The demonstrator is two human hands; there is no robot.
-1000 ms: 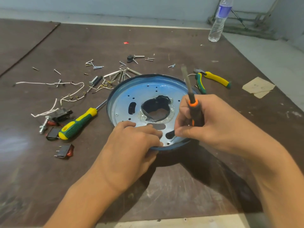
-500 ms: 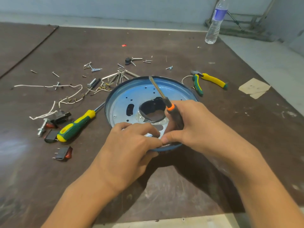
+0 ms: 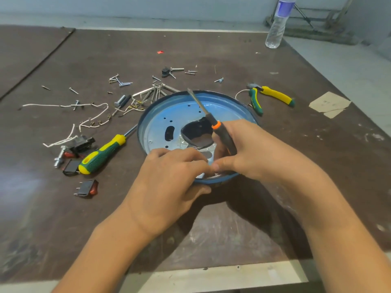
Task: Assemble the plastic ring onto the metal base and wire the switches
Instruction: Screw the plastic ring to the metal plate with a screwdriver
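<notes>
While the round blue metal base [image 3: 169, 115] lies on the bench [image 3: 211, 60], its near rim is pinched in the left grip [image 3: 169, 187] and a black orange-collared screwdriver [image 3: 222, 134] is clasped in the right grip [image 3: 254, 153].

The base [image 3: 167, 117] lies in the middle of the table [image 3: 211, 60]. The left hand [image 3: 169, 187] grips its near rim, just beside the right hand [image 3: 254, 151], which holds a screwdriver [image 3: 222, 137] slanting back over the base. Left of the base lie a second screwdriver [image 3: 101, 155], switches [image 3: 86, 188] and wires [image 3: 42, 105]. Screws [image 3: 121, 83] lie behind it, pliers [image 3: 275, 95] at its right rear, and a bottle [image 3: 276, 28] stands at the far right corner.
</notes>
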